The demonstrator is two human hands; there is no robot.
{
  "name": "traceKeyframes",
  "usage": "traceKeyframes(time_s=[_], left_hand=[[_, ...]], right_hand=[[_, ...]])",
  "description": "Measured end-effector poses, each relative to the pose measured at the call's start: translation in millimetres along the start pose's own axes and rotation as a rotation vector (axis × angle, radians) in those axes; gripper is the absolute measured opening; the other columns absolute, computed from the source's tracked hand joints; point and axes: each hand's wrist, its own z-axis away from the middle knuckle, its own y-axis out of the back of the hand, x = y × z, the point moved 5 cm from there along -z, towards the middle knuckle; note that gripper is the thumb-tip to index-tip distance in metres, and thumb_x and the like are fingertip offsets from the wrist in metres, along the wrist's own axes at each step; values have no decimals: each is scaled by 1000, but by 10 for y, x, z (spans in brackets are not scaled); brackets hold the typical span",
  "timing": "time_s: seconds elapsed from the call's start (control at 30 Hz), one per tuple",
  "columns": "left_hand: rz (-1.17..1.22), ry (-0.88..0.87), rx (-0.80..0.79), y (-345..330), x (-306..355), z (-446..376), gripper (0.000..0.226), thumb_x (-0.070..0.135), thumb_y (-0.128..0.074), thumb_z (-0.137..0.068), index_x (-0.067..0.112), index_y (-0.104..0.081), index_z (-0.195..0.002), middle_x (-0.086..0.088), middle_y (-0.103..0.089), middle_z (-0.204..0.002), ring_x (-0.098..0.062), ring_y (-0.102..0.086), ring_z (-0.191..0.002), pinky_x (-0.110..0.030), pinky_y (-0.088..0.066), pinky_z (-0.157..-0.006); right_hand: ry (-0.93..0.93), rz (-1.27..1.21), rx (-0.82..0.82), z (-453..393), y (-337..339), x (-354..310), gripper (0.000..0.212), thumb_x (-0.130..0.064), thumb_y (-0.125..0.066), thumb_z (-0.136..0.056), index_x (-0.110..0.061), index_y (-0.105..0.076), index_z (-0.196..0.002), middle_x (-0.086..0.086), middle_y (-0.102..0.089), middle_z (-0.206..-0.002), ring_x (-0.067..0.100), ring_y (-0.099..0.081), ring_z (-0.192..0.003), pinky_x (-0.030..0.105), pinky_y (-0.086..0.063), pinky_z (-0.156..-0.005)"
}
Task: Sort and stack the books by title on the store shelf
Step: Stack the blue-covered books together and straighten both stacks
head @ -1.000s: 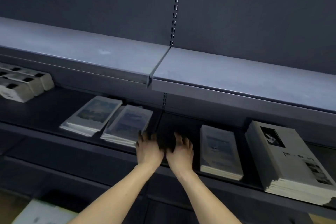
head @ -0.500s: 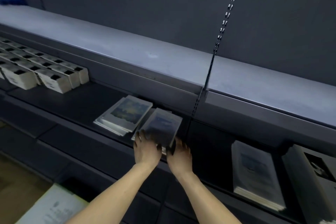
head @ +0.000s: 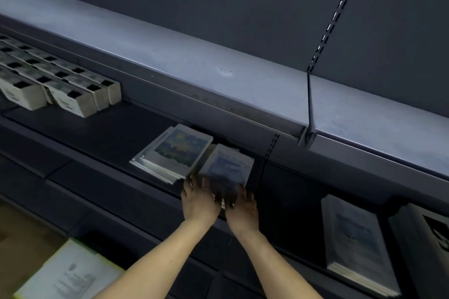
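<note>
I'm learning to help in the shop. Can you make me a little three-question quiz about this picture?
1. True or false: both hands are at the blue-cover stack.
2. Which lies left of it? A) starry-picture stack B) white boxes C) both
3. Fill in: the top shelf holds ___ books.

Key: 1 true: left hand and right hand meet its near edge. 2 C. 3 no.

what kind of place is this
Most likely a shop's display aisle: long dark metal shelves on a slotted back rail, flat stacks of books, and rows of matching white boxes.
</note>
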Motion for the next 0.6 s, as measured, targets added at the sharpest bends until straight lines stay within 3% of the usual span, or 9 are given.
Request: traceKeyframes(time_s=[0.1,0.2,0.27,0.33,0.47,0.6], left_hand=[[-30,-3,23,-17,62,10,61,39,-52,-93,17,-32,-147,-19,-24,-153,-38,-25,-137,-42,-32,-110],[30,5,24,-21,101,15,53,39,-50,-95,15,-38,-141,-21,-33,-147,-38,-36,-130,-39,-39,-102],[120,32,-37,-44,114,32,57,42,-51,-96,13,-35,-142,-23,-32,-147,-37,-49,-122,-35,-48,-86],[181,55,-98,-78,145,63,60,41,-53,-95,14,-31,-143,-21,-30,-146,-33,-60,-107,-31,-46,-66],[105,64,-125,-130,209,86,58,32,-46,-97,18,-27,-150,-18,-36,-149,-27,-62,-108,-31,-48,-66],[122,30,-76,-124,325,199,54,35,-46,-96,23,-29,-146,-17,-45,-139,-27,-63,-103,-31,-48,-61]], right_hand=[[-34,-17,17,-12,33,24,65,-38,-42,-102,-24,-12,-158,8,-22,-156,25,-30,-141,36,-31,-116],[-125,-47,66,11,113,84,71,-45,-39,-102,-19,-4,-158,14,-15,-159,30,-36,-139,36,-41,-108],[-193,-43,96,46,168,127,76,-52,-35,-101,-16,1,-158,17,-12,-161,33,-41,-137,36,-44,-101],[-226,-28,112,78,209,161,77,-55,-31,-101,-15,2,-158,17,-10,-163,33,-42,-137,37,-44,-102],[-220,-1,146,158,295,234,74,-54,-28,-102,-13,-4,-158,18,-15,-161,33,-45,-134,37,-46,-99],[-173,-16,201,251,427,288,72,-53,-32,-102,-12,-10,-156,17,-26,-157,32,-51,-128,38,-49,-94]])
